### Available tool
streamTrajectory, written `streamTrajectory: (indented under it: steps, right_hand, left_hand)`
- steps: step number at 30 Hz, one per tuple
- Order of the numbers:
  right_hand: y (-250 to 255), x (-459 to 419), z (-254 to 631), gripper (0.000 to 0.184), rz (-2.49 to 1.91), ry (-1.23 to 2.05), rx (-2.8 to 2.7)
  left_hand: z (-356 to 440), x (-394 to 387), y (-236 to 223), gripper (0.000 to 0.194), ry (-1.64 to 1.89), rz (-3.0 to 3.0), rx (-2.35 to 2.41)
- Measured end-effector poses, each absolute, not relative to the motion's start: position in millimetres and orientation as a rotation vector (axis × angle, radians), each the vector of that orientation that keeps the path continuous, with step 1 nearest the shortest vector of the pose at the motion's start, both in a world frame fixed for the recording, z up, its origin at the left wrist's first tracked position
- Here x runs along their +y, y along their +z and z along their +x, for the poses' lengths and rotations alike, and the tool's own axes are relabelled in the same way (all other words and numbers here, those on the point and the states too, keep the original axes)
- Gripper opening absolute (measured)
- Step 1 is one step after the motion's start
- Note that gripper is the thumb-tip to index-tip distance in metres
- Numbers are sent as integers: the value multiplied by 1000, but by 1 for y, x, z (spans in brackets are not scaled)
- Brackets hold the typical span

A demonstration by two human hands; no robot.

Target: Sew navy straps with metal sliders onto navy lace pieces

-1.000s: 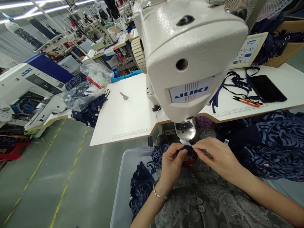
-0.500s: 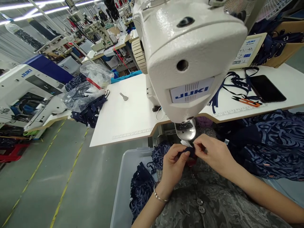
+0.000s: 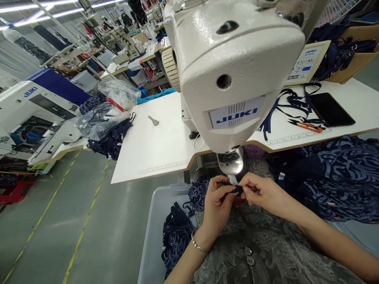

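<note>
My left hand (image 3: 217,205) and my right hand (image 3: 262,193) meet just under the metal foot end (image 3: 231,162) of a white JUKI sewing machine (image 3: 233,71). Both pinch a small navy fabric piece (image 3: 233,189) between thumb and fingertips, with a bit of white label showing at its top. A silver bracelet circles my left wrist. Grey patterned cloth with buttons (image 3: 251,252) lies over my lap below the hands.
A pale plastic bin (image 3: 154,236) at lower left holds navy lace pieces. The white table (image 3: 160,146) carries a phone (image 3: 331,109), orange snips (image 3: 309,126), navy straps and a control panel (image 3: 306,63). Navy patterned fabric (image 3: 337,177) is piled at right. Other machines and bagged goods stand at left.
Both hands shifted slightly down and left under the machine foot, and the fingers reworked their pinch on the navy piece. The camera view tilted a little.
</note>
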State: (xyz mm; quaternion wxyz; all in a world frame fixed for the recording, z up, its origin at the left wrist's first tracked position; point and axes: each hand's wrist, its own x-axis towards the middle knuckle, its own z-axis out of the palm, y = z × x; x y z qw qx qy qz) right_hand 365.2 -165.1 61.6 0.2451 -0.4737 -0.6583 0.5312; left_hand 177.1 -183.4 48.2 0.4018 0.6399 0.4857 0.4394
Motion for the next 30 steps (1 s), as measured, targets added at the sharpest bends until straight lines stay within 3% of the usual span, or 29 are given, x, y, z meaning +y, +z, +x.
streamTrajectory:
  steps: [8, 16, 30]
  right_hand:
    - [61, -167, 363, 3, -1359, 1186, -1873]
    - [71, -164, 368, 25, -1171, 1635, -1636]
    - [67, -165, 366, 24, -1199, 1561, -1673]
  left_hand:
    - [181, -184, 53, 10, 1036, 1503, 1205]
    - [181, -182, 56, 33, 930, 826, 1029]
    - [182, -181, 54, 30, 928, 812, 980]
